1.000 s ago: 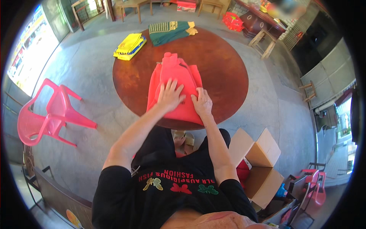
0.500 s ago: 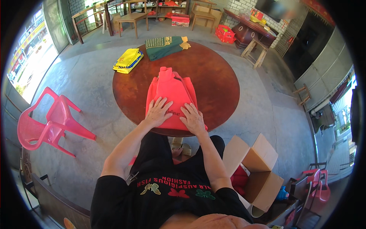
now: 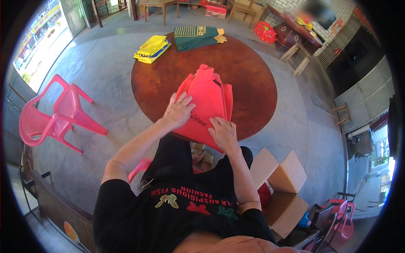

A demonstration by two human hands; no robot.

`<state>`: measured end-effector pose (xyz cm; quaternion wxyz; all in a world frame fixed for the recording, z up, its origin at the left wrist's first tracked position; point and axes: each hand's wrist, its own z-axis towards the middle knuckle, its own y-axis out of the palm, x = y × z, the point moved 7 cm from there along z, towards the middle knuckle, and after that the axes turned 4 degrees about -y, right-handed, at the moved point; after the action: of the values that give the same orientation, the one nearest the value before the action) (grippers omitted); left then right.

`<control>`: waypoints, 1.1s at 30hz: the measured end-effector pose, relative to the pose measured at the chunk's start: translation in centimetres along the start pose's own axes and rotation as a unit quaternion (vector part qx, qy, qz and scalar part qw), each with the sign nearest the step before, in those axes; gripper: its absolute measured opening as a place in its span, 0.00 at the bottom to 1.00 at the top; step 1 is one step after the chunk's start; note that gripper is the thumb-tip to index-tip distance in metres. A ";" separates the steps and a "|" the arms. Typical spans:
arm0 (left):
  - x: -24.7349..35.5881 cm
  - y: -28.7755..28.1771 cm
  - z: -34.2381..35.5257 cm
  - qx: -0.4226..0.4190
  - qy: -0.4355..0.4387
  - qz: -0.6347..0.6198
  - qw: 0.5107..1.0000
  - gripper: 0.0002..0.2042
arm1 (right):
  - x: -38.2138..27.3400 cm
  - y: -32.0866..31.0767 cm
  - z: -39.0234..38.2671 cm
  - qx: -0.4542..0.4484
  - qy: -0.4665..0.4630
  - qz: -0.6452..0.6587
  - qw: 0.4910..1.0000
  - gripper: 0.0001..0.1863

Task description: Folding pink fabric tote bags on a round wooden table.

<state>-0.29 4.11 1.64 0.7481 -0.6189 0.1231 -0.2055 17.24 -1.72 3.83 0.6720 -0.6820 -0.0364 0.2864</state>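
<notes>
A folded red garment [image 3: 204, 97] with dark lettering lies at the near part of the round brown table [image 3: 253, 97]. My left hand [image 3: 179, 110] rests on its left side, fingers spread. My right hand [image 3: 223, 134] lies on the lower right part of it, fingers slightly bent and apart. Farther back on the tabletop are a pile of folded yellow and blue cloth [image 3: 149, 48] and a green folded garment [image 3: 190, 40] with yellowish cuffs.
A pink plastic chair [image 3: 59, 111] stands left of the table. An open cardboard box [image 3: 287, 204] sits at my lower right. Wooden chairs [image 3: 238, 10], a red crate [image 3: 265, 33], a wooden stool [image 3: 293, 57] and a dark counter [image 3: 289, 29] line the back.
Compared with half a second ago, my left hand has moved up and onto the garment's left edge; my right hand stays near its lower right. The view has shifted slightly.
</notes>
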 end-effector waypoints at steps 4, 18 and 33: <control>4.3 1.6 2.2 0.047 -0.025 -0.043 0.998 0.32 | 4.1 0.6 5.4 0.142 -0.074 -0.047 0.986 0.29; 7.7 1.6 1.5 0.013 -0.014 -0.034 0.999 0.43 | 6.4 3.2 13.6 0.123 0.000 0.018 0.992 0.29; 8.1 1.7 -0.7 0.003 0.014 -0.083 0.996 0.35 | 1.8 -2.5 2.4 0.187 -0.086 -0.001 0.979 0.33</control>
<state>6.83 -0.02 0.39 0.7286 -0.6214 0.0812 -0.2763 18.47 1.45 5.71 0.7818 -0.5174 -0.0404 0.3455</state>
